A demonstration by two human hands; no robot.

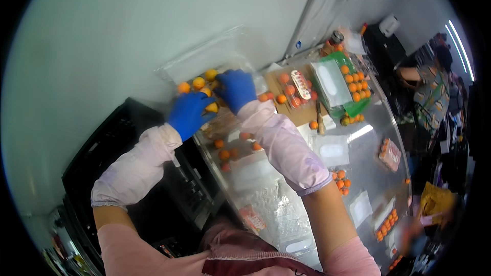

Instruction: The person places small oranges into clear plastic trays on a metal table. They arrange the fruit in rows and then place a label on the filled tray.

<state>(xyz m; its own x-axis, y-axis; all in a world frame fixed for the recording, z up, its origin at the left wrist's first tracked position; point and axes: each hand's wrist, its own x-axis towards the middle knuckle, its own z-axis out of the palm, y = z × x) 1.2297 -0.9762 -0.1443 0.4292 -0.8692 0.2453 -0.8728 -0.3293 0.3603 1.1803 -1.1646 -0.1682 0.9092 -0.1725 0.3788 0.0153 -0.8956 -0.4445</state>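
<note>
My left hand [190,115], in a blue glove, has its fingers around a yellow-orange fruit [211,107], perhaps a small citrus. Close by on the right, my right hand [237,89], also gloved in blue, curls downward over the pile. Its fingertips are partly hidden, so I cannot tell whether a fruit is between them. Next to the hands, several loose yellow-orange fruits [198,82] lie by the wall on clear plastic [207,55].
A black plastic crate [115,142] stands left of the metal table [368,122]. On the table are a packed clear fruit box [297,88], a wooden-handled tool [320,122], a green tray [337,109] with orange fruits [356,84] and stacked clear trays [284,207]. A person [431,88] stands beyond.
</note>
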